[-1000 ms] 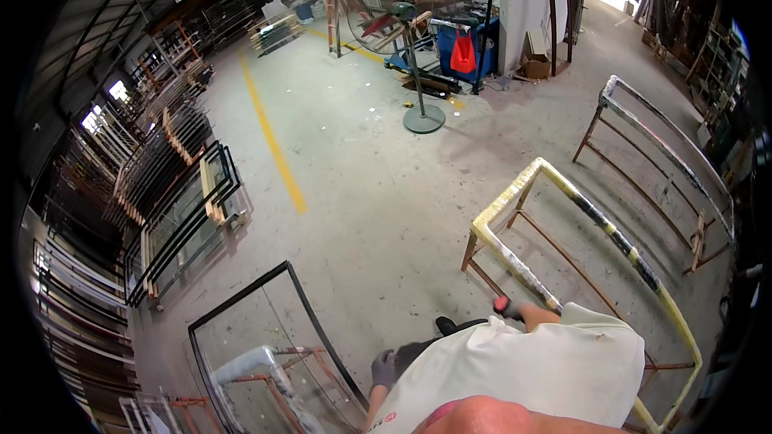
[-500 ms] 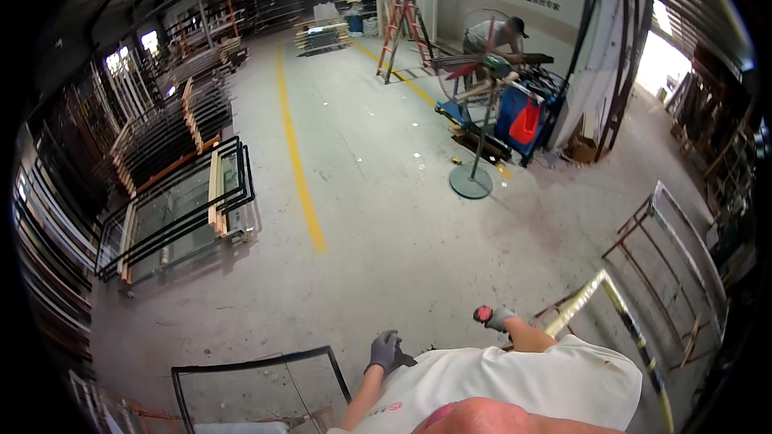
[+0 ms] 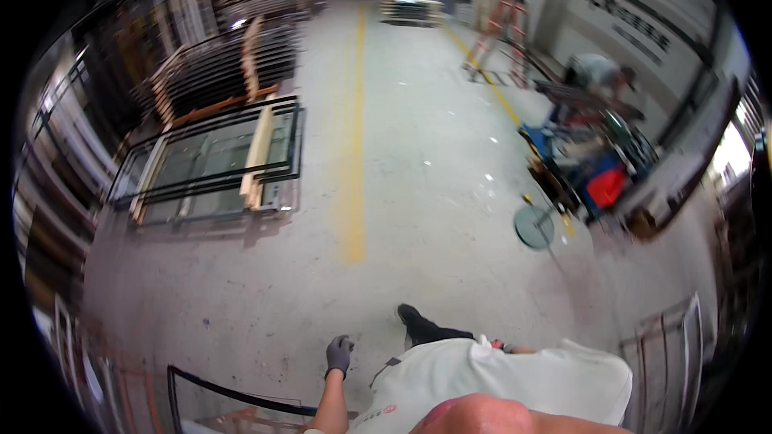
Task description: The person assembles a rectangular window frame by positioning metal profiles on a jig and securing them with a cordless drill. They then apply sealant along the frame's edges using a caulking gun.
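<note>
In a grey glove, my left hand (image 3: 340, 355) hangs over the floor, its fingers loosely bent with a gap at the thumb and nothing seen in them. Below it, a black-edged glass frame (image 3: 233, 394) lies at the lower left, apart from the hand. My right hand (image 3: 510, 348) is mostly hidden behind my pale shirt. Beside it a bit of a small red and black round tool (image 3: 497, 344) shows, its kind unclear. One dark leg with a black shoe (image 3: 408, 315) is stretched forward on the floor.
Glass frames with wooden spacers (image 3: 259, 149) lie stacked at left. A fan's round base (image 3: 535, 227) stands at right, near a cluttered blue cart (image 3: 591, 181) where a person (image 3: 599, 72) bends over. Behind are a red ladder (image 3: 503, 36) and metal racks (image 3: 663, 354) at lower right.
My view has turned left and moved forward, so the scene has shifted right. My left hand has swung away from my body; my right hand has drawn back behind the shirt. A shoe has come into view.
</note>
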### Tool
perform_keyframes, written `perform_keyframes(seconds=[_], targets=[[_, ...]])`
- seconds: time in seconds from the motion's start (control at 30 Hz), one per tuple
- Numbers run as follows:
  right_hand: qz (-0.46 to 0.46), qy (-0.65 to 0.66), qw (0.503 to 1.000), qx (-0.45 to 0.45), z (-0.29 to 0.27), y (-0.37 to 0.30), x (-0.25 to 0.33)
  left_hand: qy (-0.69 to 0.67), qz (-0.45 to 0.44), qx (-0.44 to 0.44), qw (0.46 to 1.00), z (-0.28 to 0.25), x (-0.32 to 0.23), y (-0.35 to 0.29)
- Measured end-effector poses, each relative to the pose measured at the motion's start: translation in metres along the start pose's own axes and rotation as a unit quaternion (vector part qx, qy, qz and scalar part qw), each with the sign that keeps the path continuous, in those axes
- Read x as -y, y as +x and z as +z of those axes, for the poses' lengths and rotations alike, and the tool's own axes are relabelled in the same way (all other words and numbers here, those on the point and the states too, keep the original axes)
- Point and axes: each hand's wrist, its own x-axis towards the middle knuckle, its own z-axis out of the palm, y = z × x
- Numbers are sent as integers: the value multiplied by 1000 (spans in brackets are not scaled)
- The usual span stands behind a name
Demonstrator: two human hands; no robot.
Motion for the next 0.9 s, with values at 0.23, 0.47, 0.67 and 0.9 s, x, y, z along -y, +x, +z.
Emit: perform_keyframes(seconds=[0.23, 0.47, 0.67, 0.9], targets=[[-132, -149, 978, -68, -158, 143, 240, -287, -140, -156, 935, -14, -20, 33], [-212, -291, 915, -183, -255, 160, 516, -149, -66, -311, 936, -100, -28, 111], [-312, -206, 916, -141, -238, 168, 727, -212, -117, -388, 889, -207, -28, 210], [-508, -170, 844, -27, -42, 62, 998, -515, -138, -458, 711, -377, 0, 249]])
